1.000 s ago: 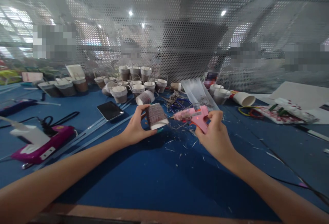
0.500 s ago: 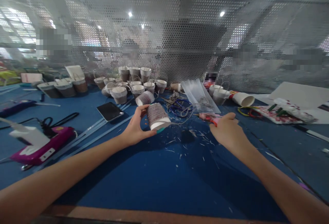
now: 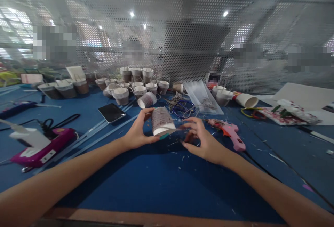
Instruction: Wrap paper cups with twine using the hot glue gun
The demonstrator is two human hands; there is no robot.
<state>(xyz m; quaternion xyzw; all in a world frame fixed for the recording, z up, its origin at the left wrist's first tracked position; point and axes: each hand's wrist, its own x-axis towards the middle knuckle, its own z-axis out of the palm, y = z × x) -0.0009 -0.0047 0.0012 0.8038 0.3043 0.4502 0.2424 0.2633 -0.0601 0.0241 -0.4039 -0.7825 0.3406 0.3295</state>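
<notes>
A paper cup wound with grey-brown cord [image 3: 162, 119] is tilted in my left hand [image 3: 139, 129], its white rim toward me. The thumb presses near the rim and the fingers lie along the cup's left side. My right hand [image 3: 202, 138] is just right of the cup, fingers apart and curved, with nothing seen between them. The pink glue gun [image 3: 232, 133] lies on the blue table behind and right of my right hand, its cable running off to the right.
Many cord-wrapped cups [image 3: 121, 96] stand at the back. A phone [image 3: 111, 112] and a magenta power strip [image 3: 56, 145] lie left. Blue cord [image 3: 184, 108], scissors and clear bags [image 3: 202, 96] lie behind the hands. A white cup [image 3: 246, 100] lies right.
My right hand has let go of the glue gun, which now rests on the table, and has moved left toward the cup. The held cup has shifted slightly right and is tilted less.
</notes>
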